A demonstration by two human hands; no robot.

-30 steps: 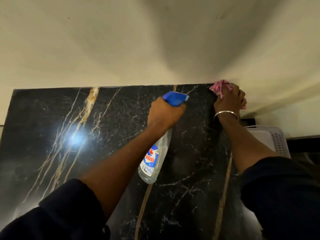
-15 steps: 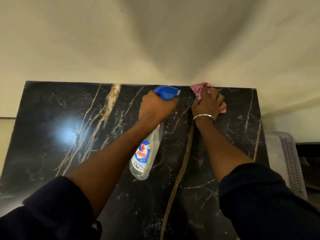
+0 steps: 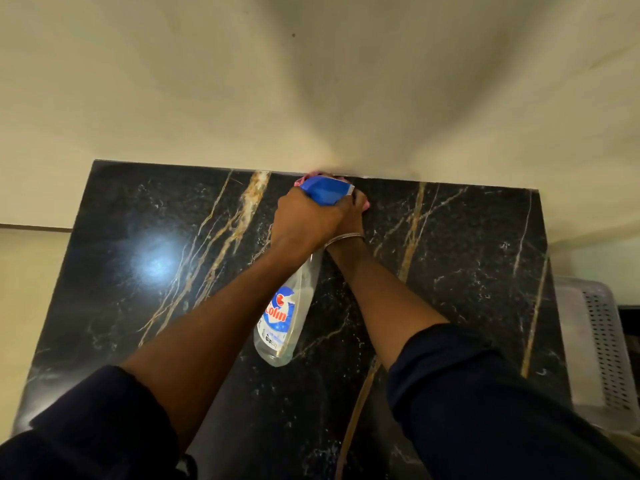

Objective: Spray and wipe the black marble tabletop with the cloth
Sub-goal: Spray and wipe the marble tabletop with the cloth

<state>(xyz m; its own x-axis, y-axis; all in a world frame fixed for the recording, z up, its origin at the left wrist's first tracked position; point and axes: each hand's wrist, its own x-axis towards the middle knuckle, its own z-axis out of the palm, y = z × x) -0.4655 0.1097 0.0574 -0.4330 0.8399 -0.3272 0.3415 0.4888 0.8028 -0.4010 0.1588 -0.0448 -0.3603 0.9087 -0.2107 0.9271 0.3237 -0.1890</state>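
The pink cloth [image 3: 311, 175] is lying bunched at the far edge of the black marble table [image 3: 138, 220], near the middle of that edge and against the cream wall [image 3: 311, 81], showing only as slivers behind the hands. The right hand [image 3: 352, 220], wearing a thin metal bangle [image 3: 346, 237], is reaching onto it, but the left hand [image 3: 308, 220] is covering most of it, so I cannot tell whether its fingers are curled or flat. The left hand is gripping the neck of a clear spray bottle [image 3: 287, 306] below its blue trigger head, the bottle hanging tilted above the table, and a white perforated basket [image 3: 602, 341] is standing beside the table's right edge.
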